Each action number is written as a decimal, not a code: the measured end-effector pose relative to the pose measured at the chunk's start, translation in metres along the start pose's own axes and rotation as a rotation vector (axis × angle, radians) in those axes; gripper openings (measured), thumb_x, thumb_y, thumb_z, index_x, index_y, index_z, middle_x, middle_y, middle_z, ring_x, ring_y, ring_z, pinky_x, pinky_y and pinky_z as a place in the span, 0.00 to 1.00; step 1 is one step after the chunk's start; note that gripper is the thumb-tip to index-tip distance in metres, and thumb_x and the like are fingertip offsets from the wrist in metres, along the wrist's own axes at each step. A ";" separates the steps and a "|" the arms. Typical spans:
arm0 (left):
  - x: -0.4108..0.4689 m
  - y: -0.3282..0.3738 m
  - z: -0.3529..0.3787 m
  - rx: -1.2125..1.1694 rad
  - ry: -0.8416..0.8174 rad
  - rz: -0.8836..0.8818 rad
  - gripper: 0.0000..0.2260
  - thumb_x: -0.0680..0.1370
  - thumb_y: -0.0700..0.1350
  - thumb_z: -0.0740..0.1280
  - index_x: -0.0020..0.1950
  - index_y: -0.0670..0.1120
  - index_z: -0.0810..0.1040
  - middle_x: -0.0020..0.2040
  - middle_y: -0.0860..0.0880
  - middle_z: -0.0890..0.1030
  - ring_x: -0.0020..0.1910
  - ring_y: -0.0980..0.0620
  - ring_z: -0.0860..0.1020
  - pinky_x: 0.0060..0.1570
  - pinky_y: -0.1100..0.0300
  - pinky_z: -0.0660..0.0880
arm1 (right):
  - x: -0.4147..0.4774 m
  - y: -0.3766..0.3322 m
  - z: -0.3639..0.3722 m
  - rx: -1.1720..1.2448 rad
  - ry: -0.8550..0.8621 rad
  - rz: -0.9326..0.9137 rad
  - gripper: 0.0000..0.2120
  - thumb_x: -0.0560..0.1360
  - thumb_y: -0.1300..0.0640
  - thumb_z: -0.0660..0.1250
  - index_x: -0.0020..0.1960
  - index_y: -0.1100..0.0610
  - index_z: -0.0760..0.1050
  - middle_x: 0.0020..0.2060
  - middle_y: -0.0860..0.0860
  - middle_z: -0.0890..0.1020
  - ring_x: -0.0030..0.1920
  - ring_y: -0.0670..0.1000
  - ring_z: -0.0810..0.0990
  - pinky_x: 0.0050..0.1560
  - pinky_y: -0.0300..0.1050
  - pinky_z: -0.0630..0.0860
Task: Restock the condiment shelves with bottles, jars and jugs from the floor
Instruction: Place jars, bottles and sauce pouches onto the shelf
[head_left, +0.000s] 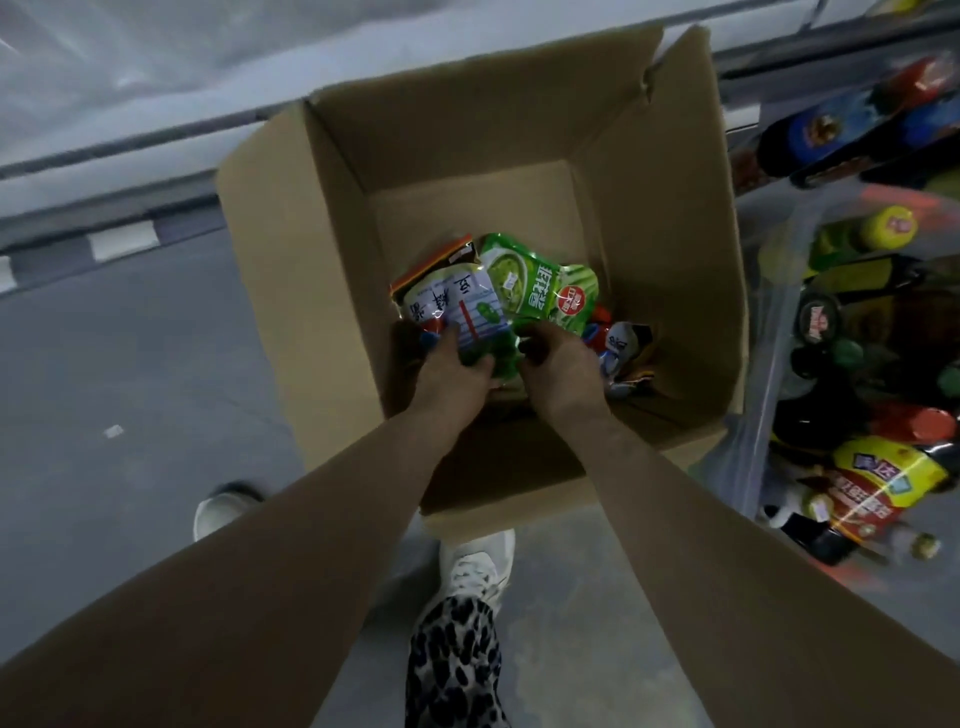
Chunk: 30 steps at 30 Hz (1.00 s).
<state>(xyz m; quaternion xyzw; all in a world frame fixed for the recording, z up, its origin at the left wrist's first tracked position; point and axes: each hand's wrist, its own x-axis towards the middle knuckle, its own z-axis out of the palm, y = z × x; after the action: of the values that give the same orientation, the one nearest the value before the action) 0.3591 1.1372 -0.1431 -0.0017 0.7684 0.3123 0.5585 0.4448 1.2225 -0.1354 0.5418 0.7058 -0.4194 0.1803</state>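
Observation:
An open cardboard box (649, 260) stands on the floor in front of me. At its bottom lie several plastic food packets. Both my arms reach down into it. My left hand (457, 374) grips the lower edge of a white and green packet (457, 306). My right hand (558, 371) has its fingers curled at the lower edge of a bright green packet (540, 286). More packets (621, 343) in red, blue and white lie to the right, partly hidden by my right hand.
A clear plastic bin (769, 415) stands right of the box, filled with several dark sauce bottles (862, 493) with yellow, red and green caps. Grey floor (130, 364) spreads to the left. A pale shelf base (156, 171) runs along the back. My white shoes (475, 566) are below the box.

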 end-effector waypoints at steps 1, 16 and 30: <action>0.007 -0.001 0.001 -0.013 0.018 -0.008 0.23 0.82 0.43 0.62 0.76 0.55 0.64 0.72 0.49 0.71 0.67 0.48 0.72 0.66 0.50 0.71 | 0.009 -0.001 0.004 -0.019 -0.010 -0.001 0.19 0.79 0.65 0.65 0.69 0.54 0.75 0.63 0.53 0.81 0.65 0.54 0.78 0.65 0.50 0.75; 0.046 -0.019 0.008 -0.036 0.056 -0.072 0.25 0.80 0.33 0.58 0.74 0.54 0.69 0.70 0.47 0.73 0.63 0.49 0.72 0.58 0.57 0.70 | 0.063 -0.005 0.048 0.030 -0.021 0.168 0.19 0.78 0.53 0.70 0.66 0.58 0.78 0.62 0.59 0.80 0.64 0.60 0.78 0.65 0.52 0.74; 0.047 -0.020 0.006 -0.120 0.017 -0.155 0.28 0.80 0.32 0.58 0.76 0.55 0.66 0.73 0.46 0.69 0.69 0.44 0.71 0.65 0.49 0.73 | 0.067 -0.005 0.040 0.207 -0.115 0.222 0.23 0.76 0.55 0.74 0.68 0.59 0.75 0.63 0.58 0.81 0.64 0.58 0.79 0.66 0.52 0.75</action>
<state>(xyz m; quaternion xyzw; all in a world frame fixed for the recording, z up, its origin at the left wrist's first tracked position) 0.3532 1.1404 -0.1939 -0.0972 0.7507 0.3135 0.5734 0.4091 1.2316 -0.2049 0.6074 0.5829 -0.4978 0.2086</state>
